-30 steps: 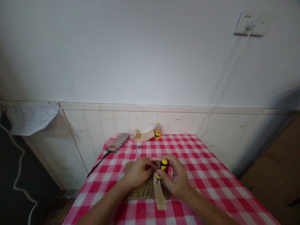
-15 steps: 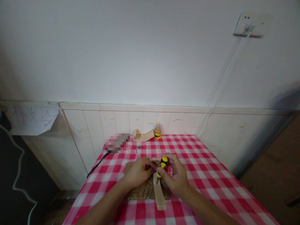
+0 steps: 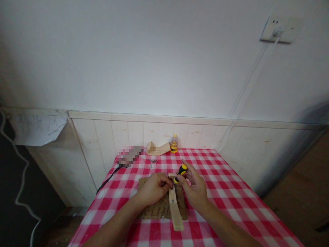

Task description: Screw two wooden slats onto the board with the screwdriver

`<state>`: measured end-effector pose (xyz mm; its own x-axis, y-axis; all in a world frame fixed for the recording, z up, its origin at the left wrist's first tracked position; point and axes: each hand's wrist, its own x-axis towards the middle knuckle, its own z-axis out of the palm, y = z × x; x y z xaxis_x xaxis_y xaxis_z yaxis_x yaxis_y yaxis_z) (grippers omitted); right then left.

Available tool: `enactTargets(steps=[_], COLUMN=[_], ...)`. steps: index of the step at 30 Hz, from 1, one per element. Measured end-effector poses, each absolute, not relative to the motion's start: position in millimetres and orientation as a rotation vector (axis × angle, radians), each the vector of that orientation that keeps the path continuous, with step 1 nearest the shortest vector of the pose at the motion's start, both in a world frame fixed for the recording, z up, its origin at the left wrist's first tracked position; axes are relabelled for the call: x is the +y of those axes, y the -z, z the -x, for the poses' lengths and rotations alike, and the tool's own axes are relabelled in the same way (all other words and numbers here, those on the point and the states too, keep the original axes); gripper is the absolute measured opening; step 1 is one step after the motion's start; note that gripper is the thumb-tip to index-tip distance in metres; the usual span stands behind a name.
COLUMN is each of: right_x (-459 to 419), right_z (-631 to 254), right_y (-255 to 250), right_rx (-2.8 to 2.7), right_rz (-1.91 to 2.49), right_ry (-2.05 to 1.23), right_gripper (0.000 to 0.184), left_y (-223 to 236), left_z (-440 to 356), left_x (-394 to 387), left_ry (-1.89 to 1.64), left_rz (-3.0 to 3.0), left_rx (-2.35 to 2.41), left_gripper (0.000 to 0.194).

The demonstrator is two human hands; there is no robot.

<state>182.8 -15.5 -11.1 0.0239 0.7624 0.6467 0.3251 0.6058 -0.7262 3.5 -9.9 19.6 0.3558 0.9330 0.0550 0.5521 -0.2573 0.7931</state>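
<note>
A light wooden strip (image 3: 175,212) lies lengthways on a brown cardboard sheet (image 3: 154,209) on the red-and-white checked tablecloth (image 3: 221,192). A screw head shows in the strip near its far end. My left hand (image 3: 154,188) is closed, its fingers pinched at the strip's far end. My right hand (image 3: 194,187) grips a short black-and-yellow screwdriver (image 3: 180,172), tilted with its tip down toward the strip's far end, beside my left fingers.
At the table's far edge stand a curved wooden piece (image 3: 157,149) and a small yellow bit holder (image 3: 174,144). A few loose screws (image 3: 152,161) lie nearby. A blurred-out object (image 3: 129,156) with a black cable sits far left. A wall socket (image 3: 279,29) is upper right.
My right hand has lifted the screwdriver off the screw and tilted it back and to the right. The screw head in the strip is now uncovered. My left hand stays put.
</note>
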Motion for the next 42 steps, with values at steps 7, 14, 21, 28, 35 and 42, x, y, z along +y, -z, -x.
enactTargets(steps=[7, 14, 21, 28, 35, 42], right_x=[-19, -19, -16, -18, -16, -13], right_z=[-186, -188, -190, -191, -185, -182], right_y=[10, 10, 13, 9, 12, 16], right_rx=[-1.706, -1.665, -1.693, -1.77, -1.681, -1.585], right_rz=[0.796, 0.784, 0.769, 0.782, 0.853, 0.901], right_ry=[-0.508, -0.477, -0.496, -0.408, -0.314, -0.361], right_gripper=[0.044, 0.042, 0.037, 0.042, 0.04, 0.037], left_y=[-8, -6, -9, -1, -7, -22], left_z=[-1, -2, -3, -2, -2, -4], left_x=[-5, -3, -5, -1, -4, -11], left_ry=[-0.74, -0.774, -0.784, -0.797, -0.75, -0.692], left_rz=[-1.968, -1.95, -1.932, -1.938, -1.958, -1.92], left_rx=[1.222, 1.165, 1.172, 1.12, 1.202, 1.302], left_gripper=[0.021, 0.021, 0.021, 0.023, 0.026, 0.024])
